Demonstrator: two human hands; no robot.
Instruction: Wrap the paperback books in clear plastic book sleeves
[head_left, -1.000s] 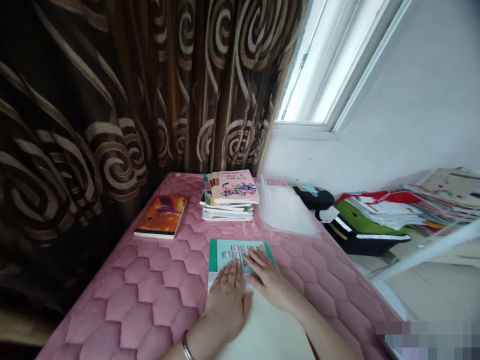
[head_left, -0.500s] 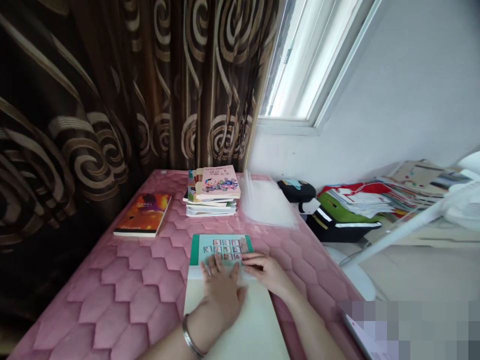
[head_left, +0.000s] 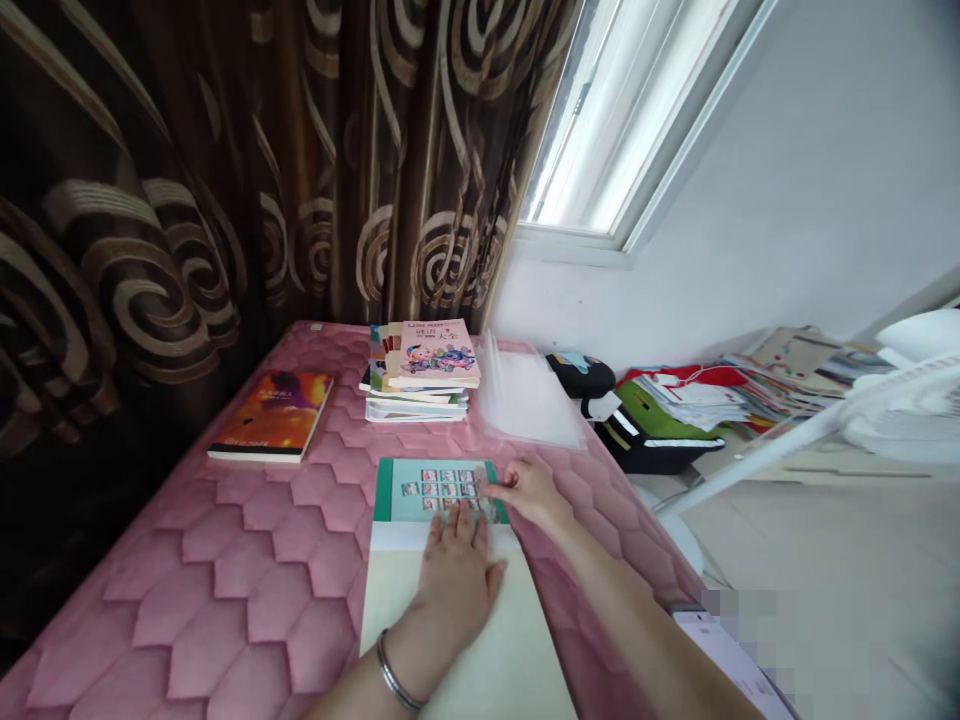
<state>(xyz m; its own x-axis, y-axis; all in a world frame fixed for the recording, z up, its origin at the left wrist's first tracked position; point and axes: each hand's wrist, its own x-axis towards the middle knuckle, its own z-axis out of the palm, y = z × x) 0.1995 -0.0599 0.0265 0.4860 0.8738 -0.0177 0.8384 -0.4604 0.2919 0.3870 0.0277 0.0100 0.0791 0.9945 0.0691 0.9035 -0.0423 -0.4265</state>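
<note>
A book (head_left: 420,500) with a green and cream cover and a grid of small pictures lies in front of me on the pink quilted surface (head_left: 247,570). My left hand (head_left: 455,575), with a bracelet on the wrist, rests flat on the cover, fingers stretched out. My right hand (head_left: 525,490) is at the book's right edge near its top corner, fingers curled and pinched against the edge.
An orange book (head_left: 271,415) lies at the left. A stack of books (head_left: 421,372) sits at the back, with clear plastic sleeves (head_left: 525,405) beside it. A dark patterned curtain (head_left: 225,180) hangs behind. Bags and piled papers (head_left: 720,400) crowd the floor on the right.
My right hand has slid from the lower part of the cover up to the book's right edge near the top. The left hand has stayed flat on the cover.
</note>
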